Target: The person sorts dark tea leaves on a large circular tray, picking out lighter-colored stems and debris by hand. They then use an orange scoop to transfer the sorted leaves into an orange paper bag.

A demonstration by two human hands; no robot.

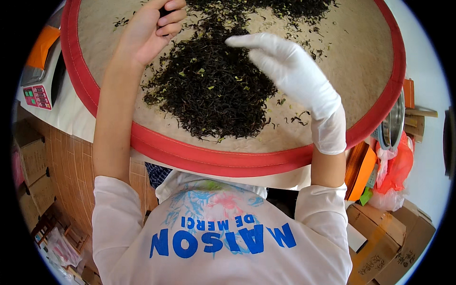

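Note:
A heap of dark, twisted dried leaves (pixel 204 95) with small yellow-green bits lies on a round beige tray with a red padded rim (pixel 213 159). My bare left hand (pixel 156 26) is at the top left of the heap, fingers curled around something dark that I cannot make out. My right hand (pixel 289 76), in a white glove, is over the heap's upper right with fingers extended and slightly bent; whether the fingertips touch the leaves I cannot tell. More leaves (pixel 304 9) are scattered toward the tray's far side.
A scale (pixel 40 95) and orange packet (pixel 42 47) sit left of the tray. At right are a steel bowl (pixel 392 123), orange folders (pixel 358 173), red plastic bags (pixel 396 164) and cardboard boxes (pixel 384 242). More boxes (pixel 35 175) stand at the left on the wood-look floor (pixel 71 175).

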